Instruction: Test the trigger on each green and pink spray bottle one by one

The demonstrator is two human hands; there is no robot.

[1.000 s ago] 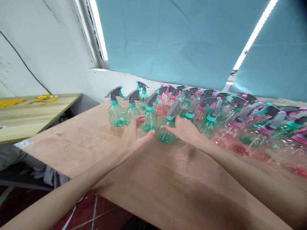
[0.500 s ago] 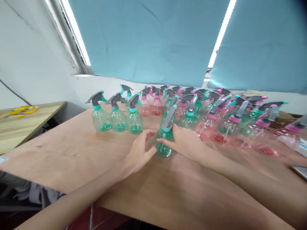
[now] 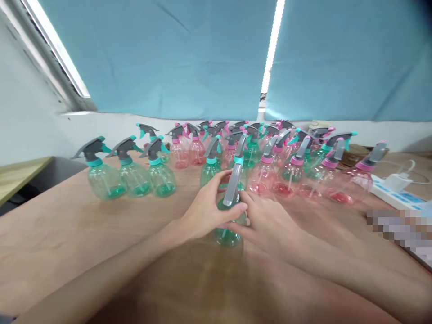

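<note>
A green see-through spray bottle (image 3: 228,236) with a grey trigger head stands upright on the wooden table (image 3: 162,279) in front of me. My left hand (image 3: 211,209) is wrapped round its upper part from the left, with the thumb across the near side below the grey head. From the right, my right hand (image 3: 266,216) closes on the bottle's body, its fingers partly hidden behind it. Just behind the held bottle is another green spray bottle (image 3: 211,170). To the left stand three green spray bottles in a row, the nearest of them a green bottle (image 3: 163,180).
Several pink spray bottles (image 3: 261,175) and green ones crowd the back and right of the table. A white power strip (image 3: 393,194) with a plug lies at the right. A blue curtain (image 3: 182,58) hangs behind. Another wooden surface (image 3: 23,175) is at far left.
My left hand has come from beside the spray bottle to close round its top. The bottle now appears nearer to me, and my view has turned right.
</note>
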